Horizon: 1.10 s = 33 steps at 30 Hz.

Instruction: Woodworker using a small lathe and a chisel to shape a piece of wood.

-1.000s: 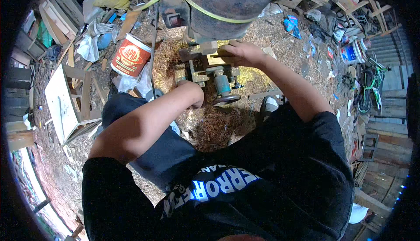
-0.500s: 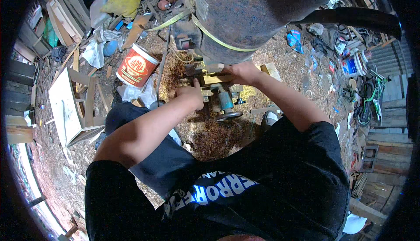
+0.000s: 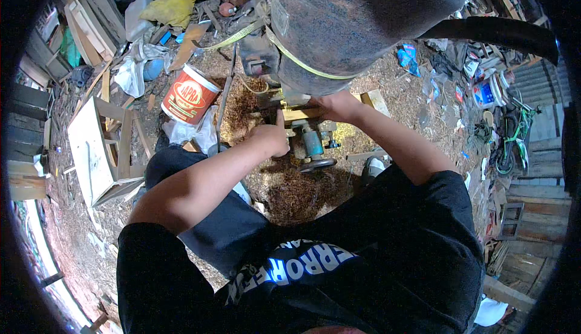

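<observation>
A pale wooden piece lies on a small machine table under a big, rusty, grey machine body. My right hand is closed on the right end of this piece, its fingertips partly hidden under the machine. At the left end, my left hand has one digit stretched up against the wood; its other fingers are curled at the table's edge. Below the table are a teal cylinder and a dark handwheel. A yellow-green strap wraps the machine body.
Brown wood shavings cover the ground below the machine. A red-and-white bucket and an overturned wooden frame stand left. A thick black bar juts right from the machine. A green bicycle leans farther right, and scattered scrap lies around.
The machine body and its black bar have come slightly lower in view. My left hand has shifted a little right, its stretched digit now against the wood's left end. My right hand keeps its hold.
</observation>
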{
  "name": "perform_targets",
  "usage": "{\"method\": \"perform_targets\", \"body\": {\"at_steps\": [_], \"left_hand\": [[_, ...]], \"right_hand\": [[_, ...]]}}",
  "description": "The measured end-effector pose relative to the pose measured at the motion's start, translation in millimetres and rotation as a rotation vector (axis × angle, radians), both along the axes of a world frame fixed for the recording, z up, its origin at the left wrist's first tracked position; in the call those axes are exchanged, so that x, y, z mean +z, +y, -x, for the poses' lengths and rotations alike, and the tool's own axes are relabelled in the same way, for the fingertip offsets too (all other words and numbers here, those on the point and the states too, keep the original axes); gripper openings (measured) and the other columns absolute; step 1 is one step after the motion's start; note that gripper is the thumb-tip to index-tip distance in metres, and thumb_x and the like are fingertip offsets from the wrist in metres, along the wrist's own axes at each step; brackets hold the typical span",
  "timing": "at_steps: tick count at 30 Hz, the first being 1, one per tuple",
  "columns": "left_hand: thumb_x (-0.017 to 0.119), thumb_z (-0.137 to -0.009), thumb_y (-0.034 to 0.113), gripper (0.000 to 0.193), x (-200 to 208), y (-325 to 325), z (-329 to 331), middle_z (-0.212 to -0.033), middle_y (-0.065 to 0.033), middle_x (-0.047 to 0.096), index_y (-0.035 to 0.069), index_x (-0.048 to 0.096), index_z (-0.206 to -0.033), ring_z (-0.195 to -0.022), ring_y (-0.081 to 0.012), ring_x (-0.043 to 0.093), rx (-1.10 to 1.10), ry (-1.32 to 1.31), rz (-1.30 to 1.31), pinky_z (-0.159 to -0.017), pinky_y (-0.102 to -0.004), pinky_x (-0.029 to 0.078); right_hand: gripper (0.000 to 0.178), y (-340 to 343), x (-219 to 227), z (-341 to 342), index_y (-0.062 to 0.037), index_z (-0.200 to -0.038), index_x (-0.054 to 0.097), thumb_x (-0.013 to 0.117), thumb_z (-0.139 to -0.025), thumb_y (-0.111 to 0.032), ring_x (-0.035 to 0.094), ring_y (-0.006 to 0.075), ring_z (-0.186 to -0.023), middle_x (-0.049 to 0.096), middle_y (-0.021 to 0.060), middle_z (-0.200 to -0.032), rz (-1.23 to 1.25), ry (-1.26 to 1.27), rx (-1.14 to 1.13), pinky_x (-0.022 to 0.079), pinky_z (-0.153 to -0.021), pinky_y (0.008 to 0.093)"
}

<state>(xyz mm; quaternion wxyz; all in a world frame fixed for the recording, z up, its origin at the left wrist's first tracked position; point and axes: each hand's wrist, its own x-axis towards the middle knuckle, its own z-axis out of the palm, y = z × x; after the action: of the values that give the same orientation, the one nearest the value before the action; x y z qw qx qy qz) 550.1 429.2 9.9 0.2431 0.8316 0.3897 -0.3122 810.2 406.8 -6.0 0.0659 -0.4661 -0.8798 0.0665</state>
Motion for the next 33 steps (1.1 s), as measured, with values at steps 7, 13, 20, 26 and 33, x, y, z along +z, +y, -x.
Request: {"method": "perform_targets", "body": {"at_steps": [7, 13, 20, 26, 33], "left_hand": [[0.071, -0.09, 0.047, 0.117, 7.1, -10.4, -3.4, -0.118, -0.0241, 0.073, -0.001, -0.005, -0.164, -0.103, -0.0376, 0.073, -0.01, 0.022, -0.061, -0.09, -0.0498, 0.058], [0.07, -0.093, 0.047, 0.114, 3.9, -14.1, -0.9, -0.115, -0.0214, 0.074, 0.003, -0.006, -0.166, -0.099, -0.0367, 0.073, -0.103, 0.103, -0.088, -0.084, -0.0515, 0.057], [0.069, -0.093, 0.045, 0.112, -2.1, -11.8, 2.7, -0.113, -0.0209, 0.075, 0.007, -0.006, -0.167, -0.099, -0.0363, 0.074, -0.08, 0.065, -0.103, -0.083, -0.0504, 0.057], [0.067, -0.094, 0.04, 0.106, -3.5, -7.7, -2.5, -0.114, -0.0198, 0.075, 0.009, -0.002, -0.168, -0.098, -0.0354, 0.074, -0.06, 0.082, -0.11, -0.083, -0.0497, 0.057], [0.062, -0.092, 0.021, 0.104, -18.4, -3.4, -10.4, -0.118, -0.021, 0.075, 0.005, -0.009, -0.166, -0.097, -0.0343, 0.075, -0.072, 0.118, -0.1, -0.085, -0.0527, 0.054]], "right_hand": [[0.048, -6.6, 14.9, 7.9, -0.0132, -0.134, 0.061, 0.07, -0.093, -0.036, 0.07, 0.0421, -0.094, 0.071, 0.0207, -0.102, 0.051, 0.112, 0.005, 0.056, -0.081, 0.0532], [0.039, -14.6, 20.2, 10.5, -0.0169, -0.125, 0.067, 0.06, -0.099, -0.045, 0.071, 0.0412, -0.095, 0.072, 0.0183, -0.102, 0.276, -0.065, -0.203, 0.056, -0.081, 0.0521], [0.023, -15.8, 18.4, 15.9, -0.01, -0.107, 0.071, 0.062, -0.096, -0.028, 0.072, 0.0411, -0.091, 0.073, 0.017, -0.095, 0.286, -0.226, -0.259, 0.058, -0.077, 0.0515], [0.018, -20.8, 3.8, 8.3, -0.0066, -0.103, 0.069, 0.065, -0.087, -0.014, 0.072, 0.0395, -0.091, 0.072, 0.016, -0.099, 0.194, -0.216, -0.259, 0.058, -0.076, 0.0506], [0.015, -19.7, 1.9, 10.2, -0.0075, -0.098, 0.069, 0.067, -0.087, -0.017, 0.071, 0.0378, -0.092, 0.071, 0.0126, -0.103, 0.158, -0.168, -0.239, 0.058, -0.075, 0.0502]]}}
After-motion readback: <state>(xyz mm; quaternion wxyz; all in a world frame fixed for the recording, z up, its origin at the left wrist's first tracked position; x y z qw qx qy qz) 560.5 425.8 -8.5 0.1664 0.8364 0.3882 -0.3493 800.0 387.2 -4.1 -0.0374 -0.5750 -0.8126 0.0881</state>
